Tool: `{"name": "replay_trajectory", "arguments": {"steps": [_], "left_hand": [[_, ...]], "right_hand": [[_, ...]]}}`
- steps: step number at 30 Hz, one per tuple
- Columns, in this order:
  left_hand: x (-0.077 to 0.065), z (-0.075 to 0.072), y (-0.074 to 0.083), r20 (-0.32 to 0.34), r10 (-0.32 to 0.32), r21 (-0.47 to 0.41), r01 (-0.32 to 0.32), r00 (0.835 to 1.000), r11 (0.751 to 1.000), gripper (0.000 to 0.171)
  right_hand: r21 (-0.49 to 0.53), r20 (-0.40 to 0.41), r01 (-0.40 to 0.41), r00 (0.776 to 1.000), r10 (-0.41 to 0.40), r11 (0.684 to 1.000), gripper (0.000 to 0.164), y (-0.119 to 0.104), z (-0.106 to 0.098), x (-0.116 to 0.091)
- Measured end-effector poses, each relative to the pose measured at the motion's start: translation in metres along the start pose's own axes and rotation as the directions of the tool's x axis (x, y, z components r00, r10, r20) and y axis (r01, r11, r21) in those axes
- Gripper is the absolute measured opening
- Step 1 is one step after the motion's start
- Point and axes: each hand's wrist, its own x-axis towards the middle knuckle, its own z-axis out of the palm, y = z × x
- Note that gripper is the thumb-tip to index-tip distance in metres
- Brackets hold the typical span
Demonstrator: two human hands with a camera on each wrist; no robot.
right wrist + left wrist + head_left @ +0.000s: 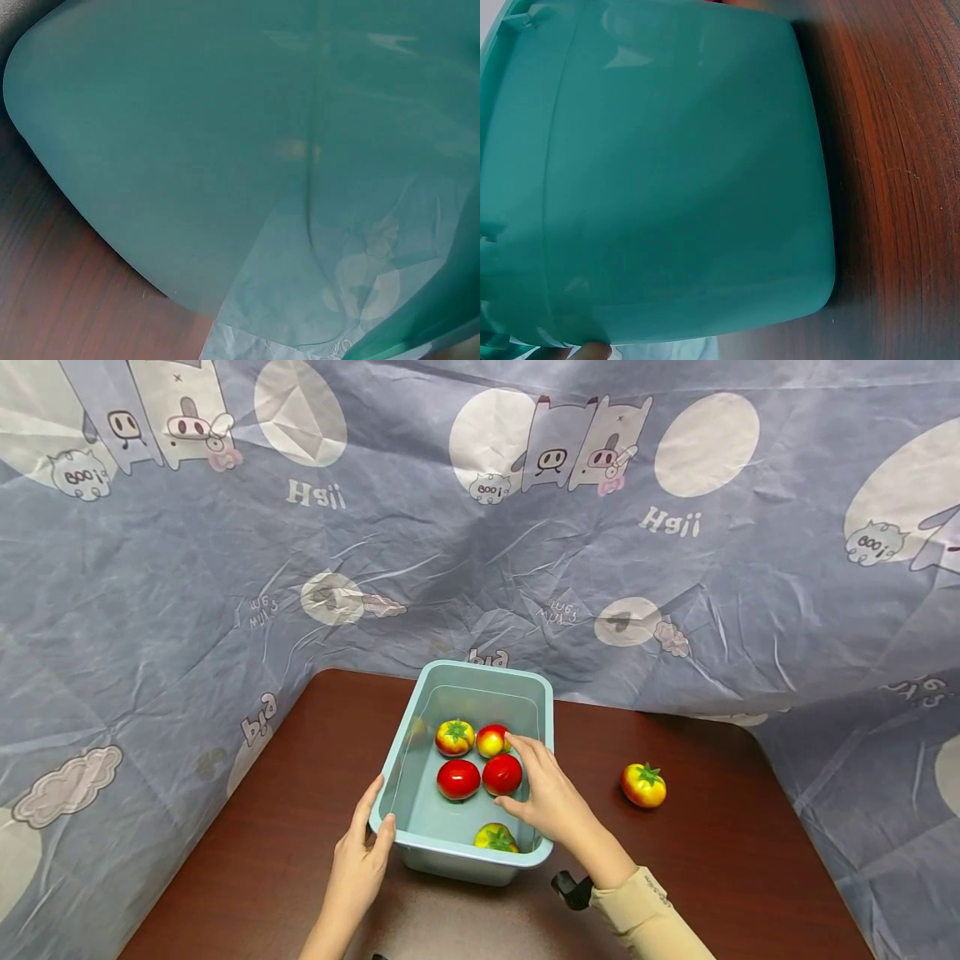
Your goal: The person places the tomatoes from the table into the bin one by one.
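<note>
A light blue-green plastic bin (420, 842) stands on the table with several red and yellow tomatoes inside. My left hand (360, 860) holds its near left corner, thumb at the front rim and fingers along the left side. In the left wrist view the bin's wall (682, 165) fills most of the picture, with fingertips (594, 351) at its edge. My right hand (551, 793) reaches over the right rim, thumb and fingers spread around a red tomato (501, 774), a gap showing above it. The right wrist view shows only the bin's wall (165, 150), the hand being hidden.
One yellow-red tomato (643, 786) with a green top lies on the brown table (720, 860), right of the bin. A green-topped tomato (495, 837) sits by the bin's front wall. Behind the table hangs a grey-blue printed cloth (450, 560). A black wrist-camera part (572, 890) is beneath the right sleeve.
</note>
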Motion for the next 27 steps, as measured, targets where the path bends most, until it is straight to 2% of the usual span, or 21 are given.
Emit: {"name": "replay_trajectory", "arguments": {"steps": [4, 6, 8, 10, 12, 14, 15, 18, 20, 21, 24, 27], "left_hand": [[0.0, 0.0, 0.0, 0.001, -0.011, -0.003, 0.011, 1.0, 1.0, 0.054], [0.0, 0.0, 0.0, 0.003, -0.017, -0.006, 0.017, 1.0, 1.0, 0.054], [0.0, 0.0, -0.001, 0.005, -0.018, -0.007, 0.018, 1.0, 1.0, 0.054], [-0.001, 0.0, -0.001, -0.001, -0.012, -0.003, 0.012, 1.0, 1.0, 0.054], [-0.001, 0.001, -0.002, -0.007, -0.005, 0.003, 0.005, 1.0, 1.0, 0.054], [0.0, 0.001, -0.003, -0.013, 0.001, 0.005, -0.001, 1.0, 1.0, 0.055], [0.0, 0.001, -0.003, -0.016, 0.003, 0.005, -0.003, 1.0, 1.0, 0.055], [0.0, 0.001, -0.003, -0.015, 0.006, 0.001, -0.006, 1.0, 1.0, 0.054], [0.0, 0.001, -0.002, -0.014, 0.008, -0.003, -0.008, 1.0, 1.0, 0.054], [0.0, 0.001, -0.002, -0.014, 0.009, -0.003, -0.009, 1.0, 1.0, 0.054], [0.0, 0.001, -0.002, -0.012, 0.005, -0.004, -0.005, 1.0, 1.0, 0.055], [0.0, 0.002, -0.002, -0.008, -0.013, 0.003, 0.013, 1.0, 1.0, 0.055]], "right_hand": [[0.009, -0.004, -0.001, 1.0, 0.001, 1.0, 0.085, 0.0, 0.0, 0.0], [0.021, -0.031, 0.018, 0.999, -0.017, 1.0, 0.081, 0.001, 0.001, 0.0], [0.041, -0.091, 0.045, 0.995, -0.042, 0.998, 0.075, 0.004, 0.001, -0.002], [0.086, -0.19, 0.082, 0.98, -0.064, 0.993, 0.065, 0.009, 0.001, -0.004], [0.171, -0.307, 0.094, 0.951, -0.038, 0.981, 0.052, 0.016, 0.0, -0.006], [0.296, -0.413, 0.088, 0.909, 0.044, 0.951, 0.04, 0.025, -0.003, -0.008], [0.384, -0.445, 0.081, 0.889, 0.107, 0.92, 0.035, 0.03, -0.005, -0.008], [0.612, -0.474, 0.043, 0.82, 0.322, 0.79, 0.026, 0.049, -0.015, -0.012], [0.669, -0.464, -0.01, 0.775, 0.429, 0.743, 0.025, 0.065, -0.023, -0.016], [0.678, -0.457, -0.047, 0.755, 0.47, 0.734, 0.025, 0.074, -0.026, -0.019], [0.574, -0.465, -0.233, 0.696, 0.547, 0.785, 0.026, 0.102, -0.032, -0.03], [0.437, -0.464, -0.406, 0.663, 0.587, 0.803, 0.028, 0.129, -0.033, -0.043]]}}
